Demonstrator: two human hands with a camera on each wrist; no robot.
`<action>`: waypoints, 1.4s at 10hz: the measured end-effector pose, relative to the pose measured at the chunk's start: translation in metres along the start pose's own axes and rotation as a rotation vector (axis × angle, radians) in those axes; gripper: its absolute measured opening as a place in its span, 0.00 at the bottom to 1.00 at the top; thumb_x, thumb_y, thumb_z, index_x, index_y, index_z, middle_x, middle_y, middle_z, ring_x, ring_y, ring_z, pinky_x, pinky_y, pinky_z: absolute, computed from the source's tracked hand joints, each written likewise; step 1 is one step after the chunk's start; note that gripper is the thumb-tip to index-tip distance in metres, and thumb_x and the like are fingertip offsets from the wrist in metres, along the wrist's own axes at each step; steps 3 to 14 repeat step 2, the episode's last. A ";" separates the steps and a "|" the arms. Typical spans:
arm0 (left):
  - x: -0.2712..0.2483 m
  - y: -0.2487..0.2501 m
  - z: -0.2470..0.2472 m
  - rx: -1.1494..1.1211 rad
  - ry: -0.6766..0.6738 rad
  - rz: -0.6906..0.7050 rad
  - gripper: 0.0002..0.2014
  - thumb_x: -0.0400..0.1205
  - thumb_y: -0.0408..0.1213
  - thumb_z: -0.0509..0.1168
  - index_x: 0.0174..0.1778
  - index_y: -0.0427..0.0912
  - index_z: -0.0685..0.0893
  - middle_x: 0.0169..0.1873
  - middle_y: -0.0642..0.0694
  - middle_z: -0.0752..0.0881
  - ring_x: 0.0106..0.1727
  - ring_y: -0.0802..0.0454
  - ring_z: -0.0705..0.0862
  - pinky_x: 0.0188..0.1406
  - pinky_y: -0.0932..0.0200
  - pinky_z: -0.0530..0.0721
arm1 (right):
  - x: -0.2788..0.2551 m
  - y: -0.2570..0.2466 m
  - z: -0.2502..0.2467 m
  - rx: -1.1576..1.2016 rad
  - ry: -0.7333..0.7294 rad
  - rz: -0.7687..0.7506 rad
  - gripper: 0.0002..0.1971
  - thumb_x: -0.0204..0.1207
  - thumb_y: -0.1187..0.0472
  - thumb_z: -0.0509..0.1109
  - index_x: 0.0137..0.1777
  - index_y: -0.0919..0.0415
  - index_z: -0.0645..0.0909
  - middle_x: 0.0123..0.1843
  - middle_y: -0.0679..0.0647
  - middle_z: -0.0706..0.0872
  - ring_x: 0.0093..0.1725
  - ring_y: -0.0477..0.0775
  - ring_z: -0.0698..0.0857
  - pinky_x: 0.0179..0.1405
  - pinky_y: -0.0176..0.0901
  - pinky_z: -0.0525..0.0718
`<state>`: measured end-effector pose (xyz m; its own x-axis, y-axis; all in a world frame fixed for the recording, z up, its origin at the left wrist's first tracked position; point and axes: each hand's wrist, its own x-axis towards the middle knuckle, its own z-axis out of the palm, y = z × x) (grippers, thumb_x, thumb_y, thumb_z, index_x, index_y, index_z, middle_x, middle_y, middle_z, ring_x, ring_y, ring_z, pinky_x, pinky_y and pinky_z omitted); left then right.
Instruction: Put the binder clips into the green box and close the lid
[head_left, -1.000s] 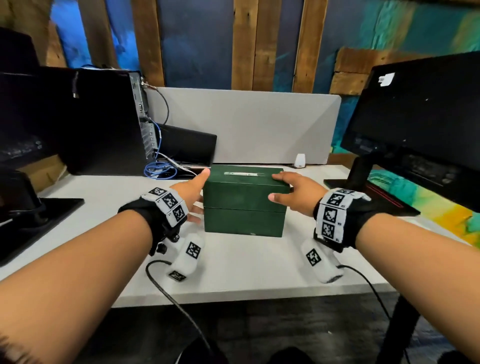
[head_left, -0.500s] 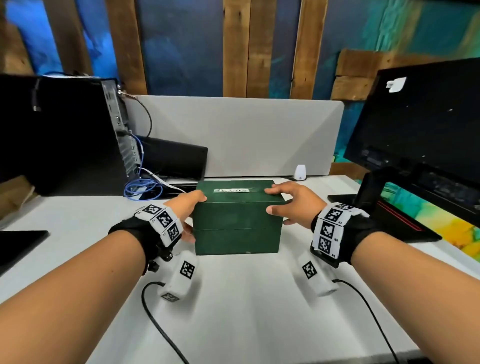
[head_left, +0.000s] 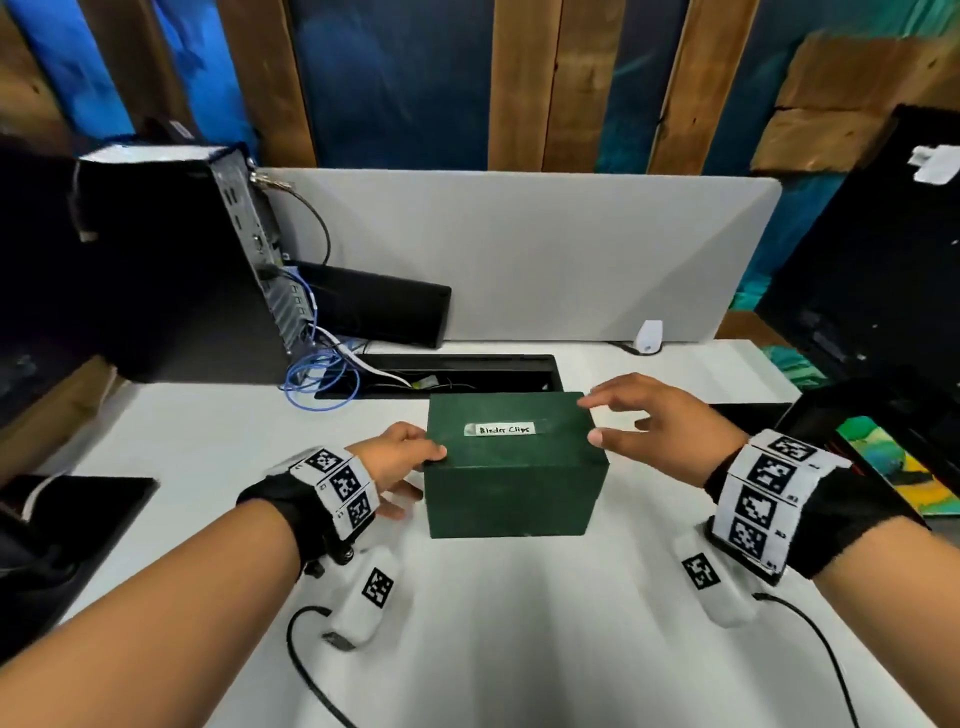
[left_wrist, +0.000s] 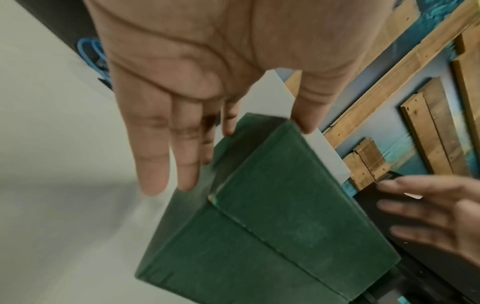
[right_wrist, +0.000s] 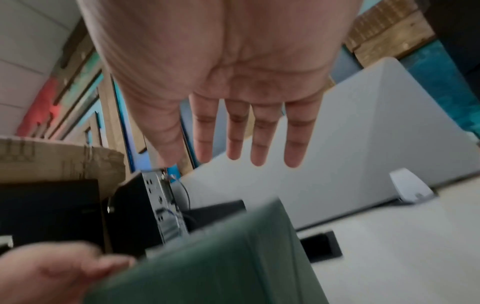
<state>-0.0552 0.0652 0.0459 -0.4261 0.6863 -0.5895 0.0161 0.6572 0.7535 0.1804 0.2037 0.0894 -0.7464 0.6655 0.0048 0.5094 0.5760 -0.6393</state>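
Box (head_left: 514, 467) sits shut near the middle of the tabletop (head_left: 519, 623), closer to its far edge, a white label (head_left: 505, 429) on the lid. We see our left hand (head_left: 387, 462) against the box's left side, thumb on the lid's top edge and fingers straight along the side wall, touching it. Our right hand (head_left: 660, 426) hangs spread just off the lid's right edge, fingers straight and apart, holding nothing. We cannot see any binder clips. Blue cable (head_left: 317, 374) coils toward the far left corner.
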 end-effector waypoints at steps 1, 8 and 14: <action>-0.021 0.014 -0.021 0.017 0.027 -0.017 0.06 0.82 0.46 0.62 0.52 0.51 0.75 0.51 0.48 0.78 0.49 0.46 0.80 0.48 0.48 0.80 | -0.008 -0.042 -0.056 0.084 0.076 -0.058 0.10 0.72 0.52 0.73 0.47 0.33 0.80 0.56 0.38 0.82 0.60 0.44 0.82 0.65 0.43 0.80; -0.041 0.017 -0.037 0.044 0.071 0.005 0.06 0.82 0.43 0.61 0.53 0.49 0.76 0.49 0.48 0.78 0.48 0.47 0.81 0.43 0.53 0.79 | -0.026 -0.082 -0.114 0.122 0.200 -0.173 0.19 0.59 0.28 0.69 0.45 0.35 0.86 0.51 0.39 0.88 0.55 0.42 0.86 0.60 0.38 0.84; -0.041 0.017 -0.037 0.044 0.071 0.005 0.06 0.82 0.43 0.61 0.53 0.49 0.76 0.49 0.48 0.78 0.48 0.47 0.81 0.43 0.53 0.79 | -0.026 -0.082 -0.114 0.122 0.200 -0.173 0.19 0.59 0.28 0.69 0.45 0.35 0.86 0.51 0.39 0.88 0.55 0.42 0.86 0.60 0.38 0.84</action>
